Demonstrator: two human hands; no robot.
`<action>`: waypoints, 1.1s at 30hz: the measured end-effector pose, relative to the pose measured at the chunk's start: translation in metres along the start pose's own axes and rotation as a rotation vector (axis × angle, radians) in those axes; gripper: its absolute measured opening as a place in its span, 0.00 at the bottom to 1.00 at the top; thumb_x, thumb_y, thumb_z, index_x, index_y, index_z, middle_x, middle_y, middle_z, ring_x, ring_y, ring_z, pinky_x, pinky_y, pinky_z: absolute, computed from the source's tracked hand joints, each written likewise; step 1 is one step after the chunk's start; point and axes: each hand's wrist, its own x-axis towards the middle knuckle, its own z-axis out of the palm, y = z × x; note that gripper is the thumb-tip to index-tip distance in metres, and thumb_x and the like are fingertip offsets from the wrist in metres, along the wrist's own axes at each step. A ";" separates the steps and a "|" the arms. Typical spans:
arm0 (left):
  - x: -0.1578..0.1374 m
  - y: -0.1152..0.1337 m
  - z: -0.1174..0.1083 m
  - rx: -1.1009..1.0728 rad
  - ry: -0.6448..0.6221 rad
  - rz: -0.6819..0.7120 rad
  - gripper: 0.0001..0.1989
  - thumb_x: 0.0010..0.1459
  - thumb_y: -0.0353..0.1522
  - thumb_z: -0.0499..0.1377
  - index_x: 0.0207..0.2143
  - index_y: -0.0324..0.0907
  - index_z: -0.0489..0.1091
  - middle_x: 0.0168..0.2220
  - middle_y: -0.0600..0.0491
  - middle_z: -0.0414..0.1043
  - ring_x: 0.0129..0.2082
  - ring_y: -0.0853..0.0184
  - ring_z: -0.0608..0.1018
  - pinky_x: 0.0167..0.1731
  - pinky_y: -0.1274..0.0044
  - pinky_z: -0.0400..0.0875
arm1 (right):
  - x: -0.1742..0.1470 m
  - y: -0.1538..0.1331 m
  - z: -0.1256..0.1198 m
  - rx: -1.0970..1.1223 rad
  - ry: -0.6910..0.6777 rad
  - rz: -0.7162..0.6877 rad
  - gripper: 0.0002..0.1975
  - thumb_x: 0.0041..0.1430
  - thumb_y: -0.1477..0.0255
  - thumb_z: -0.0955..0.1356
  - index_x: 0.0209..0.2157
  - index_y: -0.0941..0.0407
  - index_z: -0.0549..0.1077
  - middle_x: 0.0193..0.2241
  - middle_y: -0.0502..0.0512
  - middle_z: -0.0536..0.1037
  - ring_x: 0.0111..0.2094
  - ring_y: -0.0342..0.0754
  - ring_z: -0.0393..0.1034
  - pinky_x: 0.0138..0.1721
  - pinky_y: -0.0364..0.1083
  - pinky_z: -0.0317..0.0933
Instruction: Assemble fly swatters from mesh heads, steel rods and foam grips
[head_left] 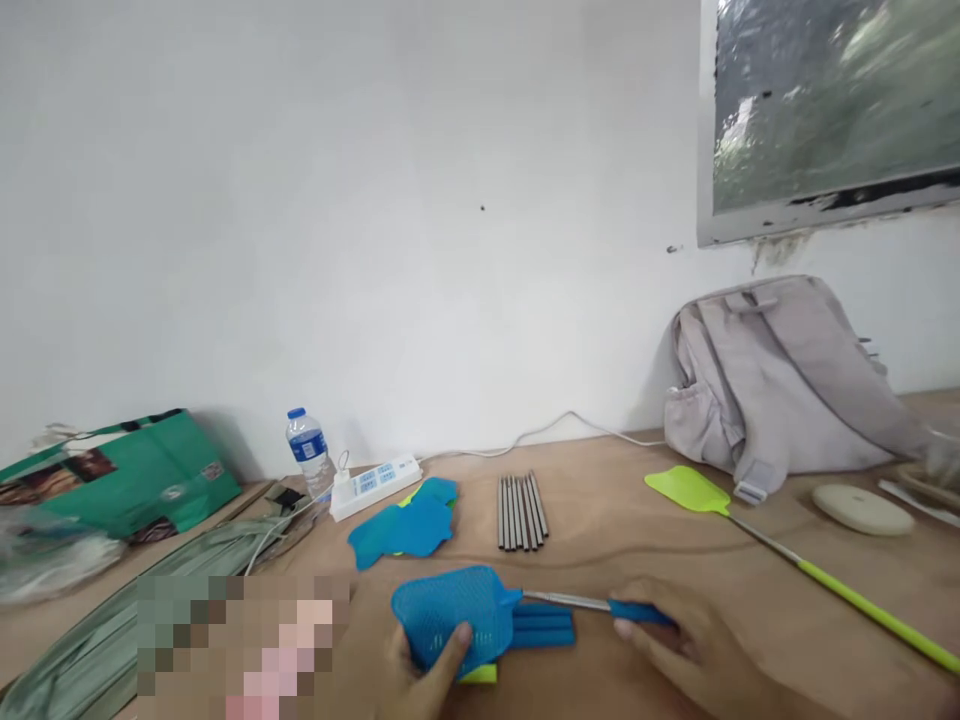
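A blue fly swatter [456, 612] with a perforated head lies across the front middle, joined to a thin metal rod and a blue handle. My left hand [427, 670] grips the head, thumb on top. The blue handle end is held in my right hand [686, 640], fingers wrapped round it. Several blue handle tubes [544, 626] lie on the table beneath the rod, and a yellow-green piece [480, 674] peeks out under the head. Behind sit loose blue swatter heads [409, 525] in a pile and a row of metal tubes [523, 512].
A yellow-green fly swatter [832, 580] stretches along the right of the table [600, 500]. Behind it stands a grey backpack [787, 380] near a pale disc [862, 509]. Leftward are a power strip [379, 484], a water bottle [307, 450] and a green bag [150, 490]. Pixelation covers the lower left.
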 end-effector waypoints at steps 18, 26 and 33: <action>0.001 0.040 -0.001 -0.019 -0.272 0.107 0.23 0.33 0.39 0.66 0.34 0.40 0.69 0.35 0.49 0.75 0.38 0.57 0.76 0.39 0.68 0.71 | 0.008 0.005 -0.018 -0.068 -0.145 -0.065 0.13 0.56 0.63 0.60 0.34 0.53 0.72 0.30 0.52 0.76 0.29 0.44 0.69 0.30 0.41 0.60; -0.007 0.045 -0.002 -0.029 -0.249 0.156 0.19 0.33 0.38 0.66 0.30 0.41 0.68 0.33 0.50 0.75 0.35 0.59 0.76 0.34 0.71 0.71 | 0.005 -0.004 -0.022 -0.234 -0.037 -0.174 0.14 0.57 0.63 0.59 0.33 0.56 0.71 0.26 0.53 0.76 0.27 0.43 0.68 0.29 0.41 0.57; -0.008 0.059 -0.012 0.006 -0.171 0.222 0.17 0.32 0.37 0.66 0.25 0.40 0.65 0.27 0.52 0.73 0.31 0.60 0.75 0.30 0.72 0.71 | 0.012 -0.024 -0.012 -0.204 0.065 -0.068 0.14 0.53 0.60 0.63 0.29 0.55 0.72 0.22 0.50 0.75 0.23 0.42 0.67 0.25 0.40 0.54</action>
